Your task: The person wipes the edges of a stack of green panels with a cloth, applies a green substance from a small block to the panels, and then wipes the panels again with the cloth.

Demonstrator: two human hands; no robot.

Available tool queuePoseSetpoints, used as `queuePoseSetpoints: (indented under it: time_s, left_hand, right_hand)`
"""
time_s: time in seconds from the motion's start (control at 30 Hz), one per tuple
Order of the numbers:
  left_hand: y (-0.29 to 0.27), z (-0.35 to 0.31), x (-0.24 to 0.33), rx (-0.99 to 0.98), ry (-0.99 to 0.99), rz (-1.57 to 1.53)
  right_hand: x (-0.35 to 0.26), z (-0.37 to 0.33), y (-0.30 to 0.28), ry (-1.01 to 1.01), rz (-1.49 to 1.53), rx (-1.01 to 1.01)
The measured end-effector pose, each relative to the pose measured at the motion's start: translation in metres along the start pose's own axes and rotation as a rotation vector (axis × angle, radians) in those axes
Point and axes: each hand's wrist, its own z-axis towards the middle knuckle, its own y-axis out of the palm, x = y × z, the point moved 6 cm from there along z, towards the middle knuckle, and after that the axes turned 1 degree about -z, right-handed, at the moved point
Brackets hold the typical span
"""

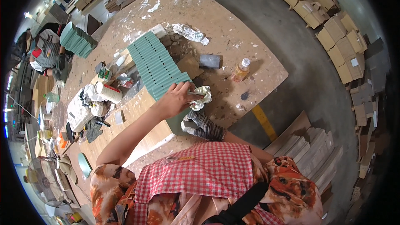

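My bare left hand (179, 95) is closed around a crumpled, shiny silver wrapper (202, 98), its fingers over the near end of a row of green boards (153, 63). The boards stand packed together on the worktable, with dark holes along their top edges. Just below, my right hand (204, 126) wears a grey knitted glove. Its fingers curl at the edge of a green board (176, 125), which my left forearm partly covers.
On the worktable (258, 58) stand a bottle with a white cap (241, 71), a grey block (210, 61), crumpled foil (189, 32) and a white tub (108, 93). A co-worker (50, 50) handles stacked green pieces (78, 40) at far left. A fan (45, 181) stands left.
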Motion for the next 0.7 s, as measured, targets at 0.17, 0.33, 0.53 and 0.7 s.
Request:
queuePoseSetpoints:
  time_s: [0.17, 0.33, 0.53, 0.7]
  left_hand:
    - [-0.008, -0.005, 0.002, -0.027, 0.008, 0.019]
    - [-0.016, -0.044, -0.001, 0.015, -0.102, -0.019]
    - [-0.032, -0.093, 0.000, 0.015, -0.232, -0.026]
    - [-0.025, -0.141, -0.007, 0.071, -0.377, -0.070]
  right_hand:
    - [-0.006, -0.001, 0.001, -0.017, -0.014, 0.012]
    - [-0.007, -0.001, 0.006, -0.045, -0.011, 0.008]
    - [-0.006, 0.003, 0.013, -0.023, 0.103, -0.010]
    - [0.003, 0.005, 0.019, -0.112, -0.088, 0.052]
